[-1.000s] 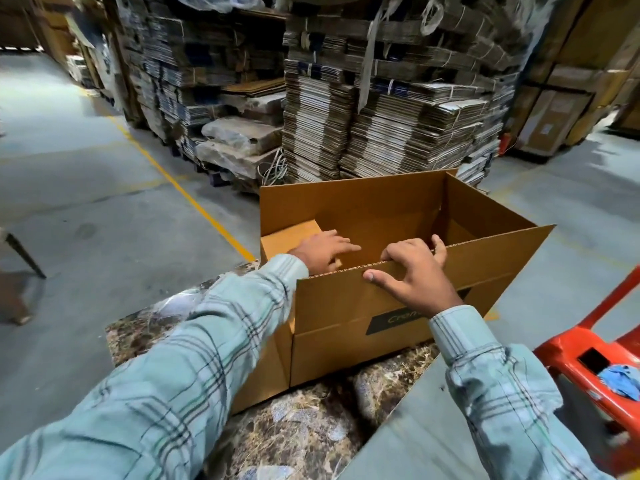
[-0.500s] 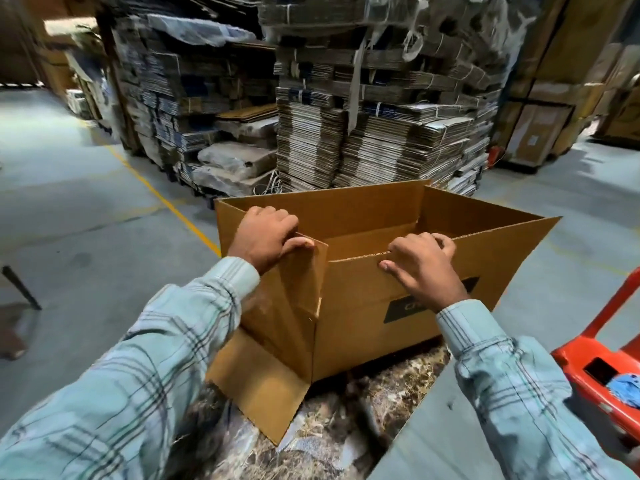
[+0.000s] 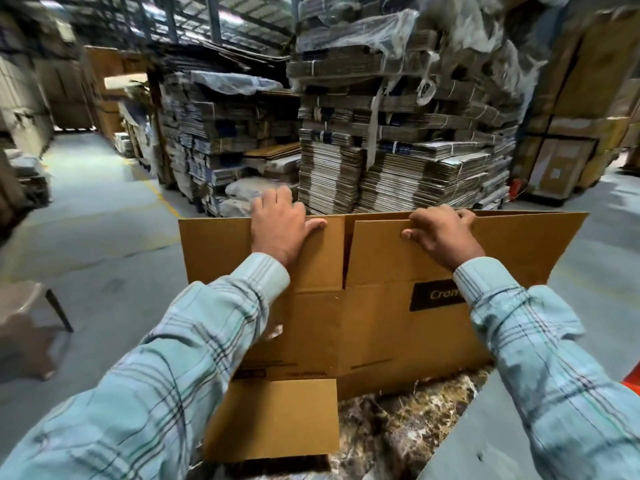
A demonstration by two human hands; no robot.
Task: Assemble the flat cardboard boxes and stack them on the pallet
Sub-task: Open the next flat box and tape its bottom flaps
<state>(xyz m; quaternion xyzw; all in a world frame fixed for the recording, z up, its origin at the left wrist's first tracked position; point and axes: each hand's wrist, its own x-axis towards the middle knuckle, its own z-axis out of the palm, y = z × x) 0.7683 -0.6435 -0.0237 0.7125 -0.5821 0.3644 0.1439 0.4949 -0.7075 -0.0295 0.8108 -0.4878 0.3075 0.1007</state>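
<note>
Leftmost, a grey chair [image 3: 24,306] stood on the concrete floor [image 3: 104,244], blurred at the frame's edge. Beside it, the person's left hand [image 3: 280,230] held the top edge of the cardboard box [image 3: 374,327], fingers hooked over the far side and thumb lying along the near face of a top flap. The box stood upright on a mottled brown marble slab [image 3: 398,431], one bottom flap hanging toward the camera, a black label [image 3: 436,295] printed on its near panel. Farther right, the right hand [image 3: 441,233] gripped the edge of the neighbouring flap, fingers curled over it. Behind the box rose bundled stacks of flat cartons [image 3: 398,161]. An orange object [image 3: 632,384] showed at the right border.
</note>
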